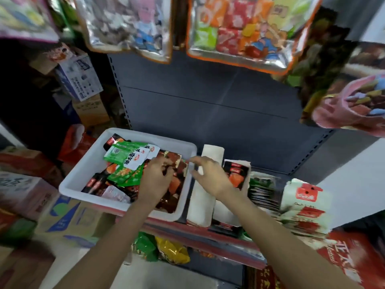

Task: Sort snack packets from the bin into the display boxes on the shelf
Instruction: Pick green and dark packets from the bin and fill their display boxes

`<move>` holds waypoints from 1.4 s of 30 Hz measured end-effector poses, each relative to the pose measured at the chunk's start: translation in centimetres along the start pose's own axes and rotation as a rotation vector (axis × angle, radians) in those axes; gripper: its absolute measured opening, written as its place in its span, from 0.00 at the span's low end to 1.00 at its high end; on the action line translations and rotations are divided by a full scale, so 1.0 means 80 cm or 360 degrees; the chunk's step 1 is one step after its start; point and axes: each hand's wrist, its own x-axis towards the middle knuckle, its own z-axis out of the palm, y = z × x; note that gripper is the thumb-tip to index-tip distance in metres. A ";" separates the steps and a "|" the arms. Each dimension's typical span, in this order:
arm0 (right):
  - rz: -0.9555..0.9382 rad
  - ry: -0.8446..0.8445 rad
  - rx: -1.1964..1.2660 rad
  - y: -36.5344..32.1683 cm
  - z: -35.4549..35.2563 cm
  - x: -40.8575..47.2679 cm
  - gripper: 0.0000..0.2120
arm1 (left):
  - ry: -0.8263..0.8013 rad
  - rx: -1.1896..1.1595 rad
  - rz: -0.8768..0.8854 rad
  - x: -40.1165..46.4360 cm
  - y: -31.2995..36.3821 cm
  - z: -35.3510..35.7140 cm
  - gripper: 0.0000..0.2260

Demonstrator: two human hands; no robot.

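Observation:
A white plastic bin [83,172] sits on the shelf at the left, filled with several green, red and brown snack packets [123,161]. My left hand [156,176] is down inside the bin, its fingers curled round a dark brown packet [173,158]. My right hand [208,174] hovers over the bin's right rim with fingers loosely bent; whether it pinches anything is unclear. To its right stand display boxes: a white one [203,197], one with red and black packets [237,172], one with green and dark packets [262,188].
A white and red display box [304,203] stands at the far right of the shelf. Large snack bags [245,30] hang overhead. Cardboard cartons [77,217] are stacked on the floor at the left. Green and yellow bags [162,247] lie on the lower shelf.

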 end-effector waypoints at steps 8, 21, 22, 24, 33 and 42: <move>0.0068 -0.0239 -0.0045 -0.087 0.139 0.094 0.34 | -0.0304 0.0538 -0.0186 0.071 -0.158 -0.090 0.23; 0.0429 -0.0538 -0.0088 -0.078 0.192 0.140 0.41 | -0.0690 0.1265 0.0403 0.129 -0.209 -0.120 0.27; 0.0440 -0.0508 0.0015 -0.079 0.190 0.139 0.40 | -0.0581 0.1280 0.0481 0.127 -0.209 -0.126 0.23; 0.0440 -0.0317 0.0308 -0.084 0.184 0.136 0.38 | -0.0374 0.1242 0.0571 0.122 -0.210 -0.140 0.18; 0.0639 0.0228 0.1826 -0.090 0.118 0.092 0.11 | -0.0520 -0.0129 0.0377 0.075 -0.117 -0.112 0.13; 0.0477 0.0999 0.1450 0.010 -0.013 -0.018 0.08 | -0.0643 -0.0304 0.0149 0.044 0.021 0.014 0.09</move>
